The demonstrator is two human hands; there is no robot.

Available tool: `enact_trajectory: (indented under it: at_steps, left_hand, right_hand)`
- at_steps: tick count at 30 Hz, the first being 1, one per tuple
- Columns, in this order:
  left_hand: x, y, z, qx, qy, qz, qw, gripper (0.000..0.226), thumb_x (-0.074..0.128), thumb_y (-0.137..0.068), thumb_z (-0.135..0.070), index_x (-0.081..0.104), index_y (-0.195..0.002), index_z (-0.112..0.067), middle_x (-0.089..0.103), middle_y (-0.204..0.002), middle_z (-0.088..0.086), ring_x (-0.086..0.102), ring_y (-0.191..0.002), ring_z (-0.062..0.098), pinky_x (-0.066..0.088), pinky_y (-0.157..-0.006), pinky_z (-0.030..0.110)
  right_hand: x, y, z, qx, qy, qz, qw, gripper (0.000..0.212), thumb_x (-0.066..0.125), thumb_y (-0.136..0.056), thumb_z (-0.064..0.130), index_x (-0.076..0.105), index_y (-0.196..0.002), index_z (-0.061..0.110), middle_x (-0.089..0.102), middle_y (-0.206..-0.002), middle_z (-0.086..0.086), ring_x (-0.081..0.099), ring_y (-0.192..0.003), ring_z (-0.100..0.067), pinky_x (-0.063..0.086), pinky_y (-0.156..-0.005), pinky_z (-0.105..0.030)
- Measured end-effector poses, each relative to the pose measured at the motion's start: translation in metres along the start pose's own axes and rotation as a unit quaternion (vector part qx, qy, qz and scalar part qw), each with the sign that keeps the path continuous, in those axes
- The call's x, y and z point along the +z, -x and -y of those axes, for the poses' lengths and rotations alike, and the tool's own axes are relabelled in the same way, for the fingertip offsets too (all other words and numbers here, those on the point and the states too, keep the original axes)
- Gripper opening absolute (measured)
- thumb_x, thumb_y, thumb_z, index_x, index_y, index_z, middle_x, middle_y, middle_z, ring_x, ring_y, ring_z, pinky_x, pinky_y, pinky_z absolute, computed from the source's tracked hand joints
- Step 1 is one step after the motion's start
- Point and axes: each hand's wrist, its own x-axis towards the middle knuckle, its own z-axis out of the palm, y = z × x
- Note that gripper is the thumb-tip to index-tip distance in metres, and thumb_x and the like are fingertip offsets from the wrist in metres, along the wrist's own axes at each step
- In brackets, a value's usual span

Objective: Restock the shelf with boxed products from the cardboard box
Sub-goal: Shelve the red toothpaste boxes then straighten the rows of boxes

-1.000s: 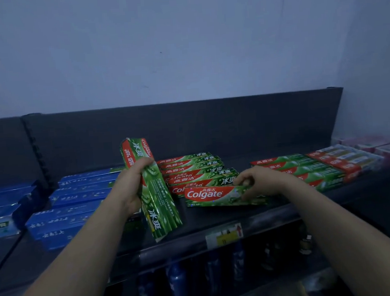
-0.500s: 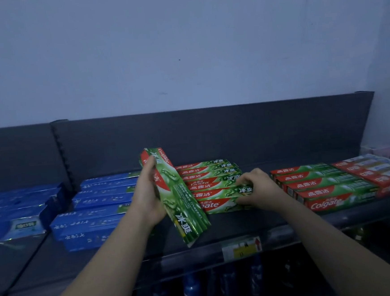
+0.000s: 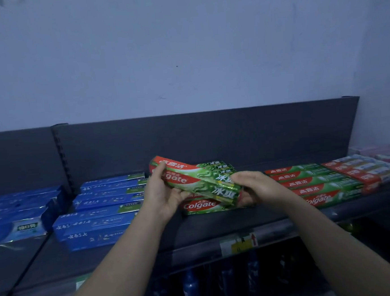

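Left hand (image 3: 163, 193) around Colgate boxes (image 3: 200, 179)

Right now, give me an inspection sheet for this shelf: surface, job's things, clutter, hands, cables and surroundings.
Surface: dark shelf, bare strip along its front.
Job's things: held green boxes, tilted above the green stack lying on the shelf.
Clutter: blue boxes to the left; green-and-red boxes and orange boxes to the right.
Hands: left hand grips the held boxes' left end, right hand grips their right end.
Cables: nothing seen.
Surroundings: pale wall behind, price tag on the shelf edge, bottles below.
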Motion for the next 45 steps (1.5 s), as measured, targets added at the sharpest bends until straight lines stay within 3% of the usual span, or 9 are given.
enact_trajectory:
  at_steps: [5, 10, 14, 18, 21, 25, 36, 42, 45]
  left_hand:
    - [-0.009, 0.005, -0.007, 0.030, -0.068, -0.020, 0.997, 0.040, 0.048, -0.096, -0.043, 0.055, -0.116, -0.009, 0.068, -0.110, 0.013, 0.067, -0.099, 0.027, 0.059, -0.072, 0.044]
    - [-0.013, 0.017, -0.005, 0.028, -0.134, -0.002, 0.991, 0.031, 0.050, -0.096, -0.038, 0.059, -0.099, -0.009, 0.069, -0.102, 0.010, 0.069, -0.095, 0.024, 0.057, -0.082, 0.040]
    - [-0.017, 0.022, -0.002, 0.021, -0.190, 0.000, 0.982, 0.026, 0.049, -0.098, -0.029, 0.062, -0.097, -0.007, 0.071, -0.090, 0.006, 0.066, -0.091, 0.020, 0.054, -0.087, 0.036]
    - [-0.019, 0.023, 0.006, 0.019, -0.264, -0.011, 0.964, 0.025, 0.045, -0.099, -0.020, 0.064, -0.087, -0.009, 0.072, -0.068, -0.001, 0.064, -0.081, 0.015, 0.052, -0.080, 0.031]
    - [-0.024, 0.021, 0.014, 0.026, -0.324, -0.026, 0.945, 0.026, 0.042, -0.097, -0.016, 0.066, -0.091, -0.007, 0.073, -0.080, 0.004, 0.063, -0.081, 0.016, 0.050, -0.084, 0.033]
    - [-0.031, 0.017, 0.023, 0.036, -0.398, -0.040, 0.916, 0.027, 0.043, -0.096, -0.020, 0.067, -0.091, -0.008, 0.073, -0.094, 0.008, 0.063, -0.101, 0.025, 0.044, -0.102, 0.042]
    - [-0.038, 0.015, 0.040, 0.020, -0.497, -0.084, 0.863, 0.027, 0.039, -0.095, -0.003, 0.065, -0.087, -0.005, 0.072, -0.093, 0.013, 0.066, -0.087, 0.026, 0.054, -0.083, 0.038]
    - [-0.037, 0.012, 0.044, -0.001, -0.479, -0.085, 0.874, 0.026, 0.038, -0.096, -0.007, 0.063, -0.088, -0.006, 0.071, -0.092, 0.011, 0.067, -0.092, 0.027, 0.051, -0.093, 0.045]
    - [-0.038, 0.012, 0.042, -0.005, -0.442, -0.078, 0.893, 0.024, 0.044, -0.097, -0.016, 0.059, -0.110, -0.002, 0.069, -0.101, 0.012, 0.065, -0.097, 0.026, 0.048, -0.097, 0.047]
  right_hand:
    - [-0.009, 0.011, 0.005, 0.058, -0.035, -0.074, 0.995, 0.033, 0.043, -0.101, 0.028, 0.060, -0.091, 0.002, 0.063, -0.057, -0.013, 0.059, -0.047, -0.023, 0.049, -0.048, -0.029]
    - [-0.019, 0.018, 0.004, 0.073, -0.037, -0.083, 0.993, 0.045, 0.040, -0.100, 0.042, 0.061, -0.090, 0.003, 0.065, -0.070, -0.016, 0.059, -0.051, -0.024, 0.047, -0.048, -0.028]
    - [-0.033, 0.021, 0.005, 0.037, -0.032, -0.063, 0.997, 0.030, 0.054, -0.093, 0.036, 0.060, -0.103, 0.007, 0.065, -0.093, -0.015, 0.064, -0.063, -0.025, 0.053, -0.054, -0.029]
    - [-0.046, 0.023, -0.003, 0.036, 0.105, -0.080, 0.991, 0.021, 0.061, -0.092, 0.030, 0.063, -0.103, 0.012, 0.063, -0.092, -0.012, 0.071, -0.082, -0.031, 0.047, -0.053, -0.023]
    - [-0.050, 0.026, -0.012, 0.050, 0.183, -0.075, 0.979, 0.031, 0.065, -0.089, 0.030, 0.063, -0.116, 0.013, 0.062, -0.077, -0.007, 0.069, -0.076, -0.021, 0.045, -0.056, -0.023]
    - [-0.048, 0.020, -0.033, 0.074, 0.176, -0.084, 0.978, 0.047, 0.069, -0.088, 0.021, 0.053, -0.130, 0.008, 0.065, -0.089, -0.005, 0.063, -0.070, -0.013, 0.053, -0.064, -0.025]
    - [-0.044, 0.006, -0.047, 0.048, 0.240, -0.153, 0.958, 0.035, 0.084, -0.071, 0.013, 0.063, -0.098, 0.007, 0.060, -0.078, 0.000, 0.058, -0.072, -0.012, 0.047, -0.066, -0.024]
    - [-0.046, 0.003, -0.051, 0.045, 0.224, -0.155, 0.961, 0.036, 0.083, -0.070, 0.006, 0.061, -0.098, 0.008, 0.055, -0.076, -0.001, 0.055, -0.072, -0.015, 0.049, -0.069, -0.028]
    - [-0.050, 0.003, -0.051, 0.055, 0.213, -0.142, 0.965, 0.035, 0.076, -0.074, -0.003, 0.058, -0.100, 0.010, 0.051, -0.078, -0.002, 0.051, -0.073, -0.016, 0.049, -0.073, -0.034]
